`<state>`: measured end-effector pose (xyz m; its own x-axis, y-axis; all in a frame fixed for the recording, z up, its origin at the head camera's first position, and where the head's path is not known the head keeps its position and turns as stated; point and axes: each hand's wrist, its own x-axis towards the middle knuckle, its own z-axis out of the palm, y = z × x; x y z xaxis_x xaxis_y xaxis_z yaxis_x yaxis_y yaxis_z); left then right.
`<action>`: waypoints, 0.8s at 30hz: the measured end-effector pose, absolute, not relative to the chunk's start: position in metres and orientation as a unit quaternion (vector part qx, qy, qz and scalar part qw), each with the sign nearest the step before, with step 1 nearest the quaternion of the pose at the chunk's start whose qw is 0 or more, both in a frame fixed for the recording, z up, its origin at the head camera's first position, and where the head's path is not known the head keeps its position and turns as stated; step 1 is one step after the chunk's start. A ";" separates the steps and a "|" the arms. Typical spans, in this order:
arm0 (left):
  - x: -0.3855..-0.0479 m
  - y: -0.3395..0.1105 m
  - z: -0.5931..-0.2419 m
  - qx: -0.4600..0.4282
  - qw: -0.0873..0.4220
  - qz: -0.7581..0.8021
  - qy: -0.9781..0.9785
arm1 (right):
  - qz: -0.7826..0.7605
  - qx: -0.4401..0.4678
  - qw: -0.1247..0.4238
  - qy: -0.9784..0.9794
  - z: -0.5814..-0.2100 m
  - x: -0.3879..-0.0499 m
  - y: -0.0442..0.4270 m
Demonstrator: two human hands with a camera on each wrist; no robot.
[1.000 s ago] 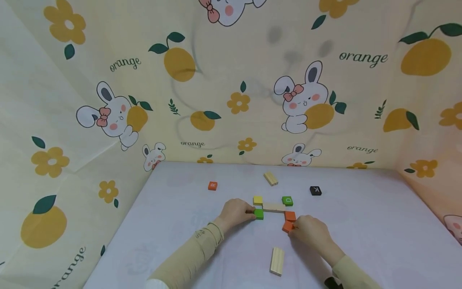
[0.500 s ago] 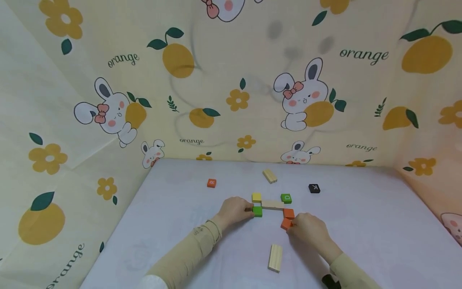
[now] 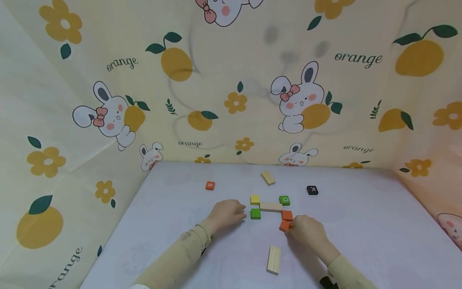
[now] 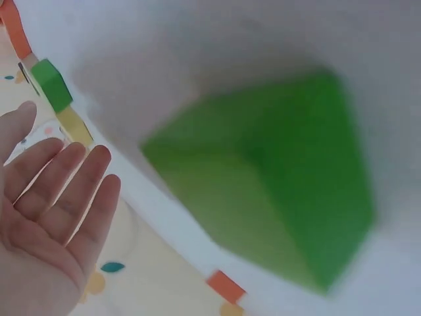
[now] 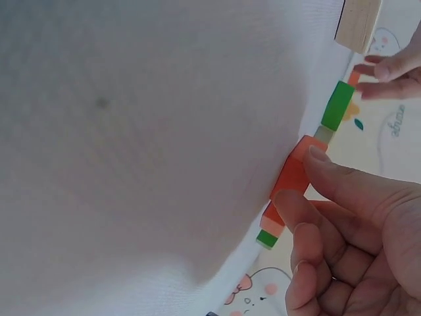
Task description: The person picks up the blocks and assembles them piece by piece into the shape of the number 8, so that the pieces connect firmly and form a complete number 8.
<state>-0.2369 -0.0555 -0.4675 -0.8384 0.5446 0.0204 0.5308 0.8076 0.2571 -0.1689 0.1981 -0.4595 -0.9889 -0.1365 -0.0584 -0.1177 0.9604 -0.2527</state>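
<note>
My left hand is just left of a green block, apart from it, with fingers extended and nothing held. Thumb and index finger of my right hand pinch an orange block, set at an angle and close to a second orange block. A pale wooden plank lies between the cluster's blocks. At its left end sits a yellow block; a green block marked D is behind its right end. A blurred green block looms near the left wrist camera.
Another wooden plank lies near the front, and one more plank is at the back. An orange block marked R is back left; a black block marked K is back right. A patterned cloth rises behind the table.
My left hand has let go of the green block and drawn back to the left, fingers opening. The right hand keeps its pinch on the orange block.
</note>
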 end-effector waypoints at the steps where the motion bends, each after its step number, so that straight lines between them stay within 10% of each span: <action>1: -0.236 -0.060 -0.467 0.283 0.028 0.127 0.950 | -0.124 -0.065 0.038 0.989 -0.459 -0.169 0.198; 24: -0.204 -0.150 -0.469 0.283 0.066 0.172 0.941 | -0.128 -0.059 0.025 0.990 -0.461 -0.167 0.199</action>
